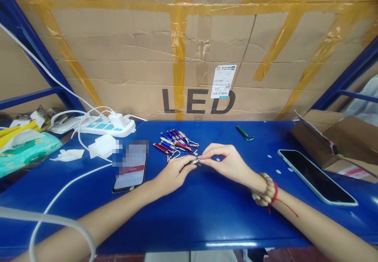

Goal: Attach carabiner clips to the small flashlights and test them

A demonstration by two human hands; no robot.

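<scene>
Between my two hands, over the middle of the blue table, is a small keychain flashlight with a silver end. Its body is mostly hidden in my left hand, though a bit of green shows. My left thumb and fingers are closed on it. The thumb and fingertips of my right hand pinch its silver end; whether a tiny part sits between them I cannot make out. Just behind my left hand lies a pile of keychain flashlights in red, blue, purple and silver, with carabiner clips. A green keychain flashlight lies apart, farther back.
A phone lies left of my hands, another phone on the right. A power strip with white cables stands back left, near crumpled tissue. An open carton is at right; a large cardboard box walls the back.
</scene>
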